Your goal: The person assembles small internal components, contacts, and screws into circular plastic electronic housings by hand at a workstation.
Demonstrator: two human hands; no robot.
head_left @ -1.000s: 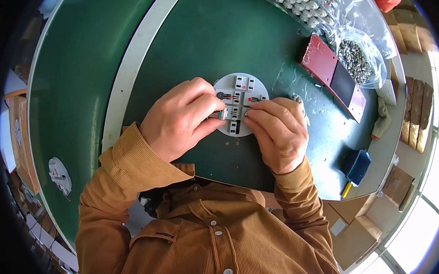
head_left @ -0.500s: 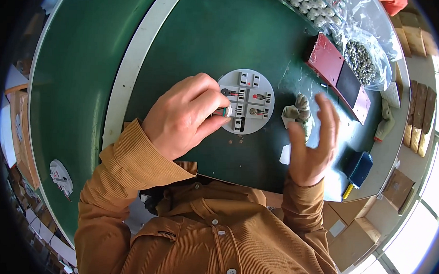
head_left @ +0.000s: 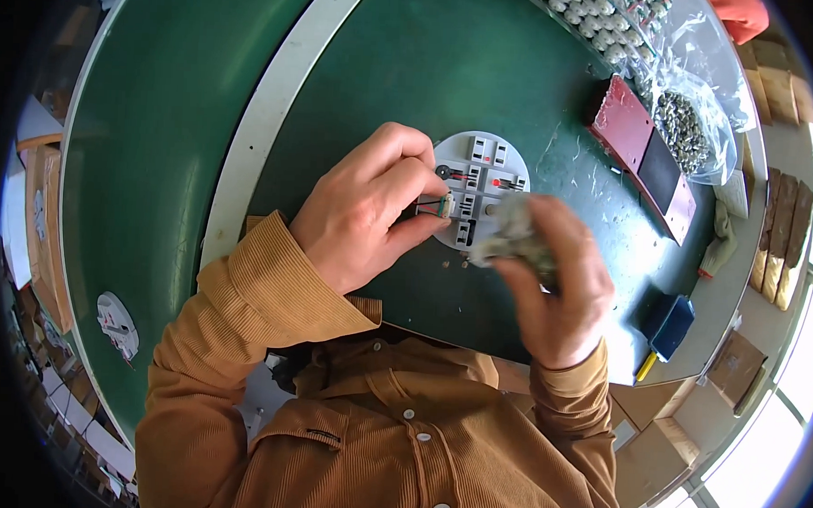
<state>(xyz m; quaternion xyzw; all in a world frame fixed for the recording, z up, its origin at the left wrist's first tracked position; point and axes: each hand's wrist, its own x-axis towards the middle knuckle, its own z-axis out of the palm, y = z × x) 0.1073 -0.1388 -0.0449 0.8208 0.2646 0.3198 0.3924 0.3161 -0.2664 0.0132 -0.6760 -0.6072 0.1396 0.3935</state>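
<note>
Between the thumb and fingers of my left hand (head_left: 359,212) is a small circuit board (head_left: 447,205) with thin wires, at the left edge of a round pale grey plastic base (head_left: 515,171). The base lies flat on the green table and carries raised slots, a round black part and small red and metal parts. My right hand (head_left: 568,286) is closed on a crumpled grey-green cloth (head_left: 515,235), smeared by motion. The cloth is over the lower right of the base and hides part of it.
A red block with a dark panel (head_left: 624,127) stands at the right, beside a clear bag of small metal parts (head_left: 682,129). Several white round pieces (head_left: 603,23) lie at the back. A dark blue brush (head_left: 671,324) is near the right edge; another round base (head_left: 117,324) sits far left.
My right hand has taken hold of the crumpled cloth and brought it left, over the edge of the base. My left hand still pinches the circuit board. The whole view has shifted slightly.
</note>
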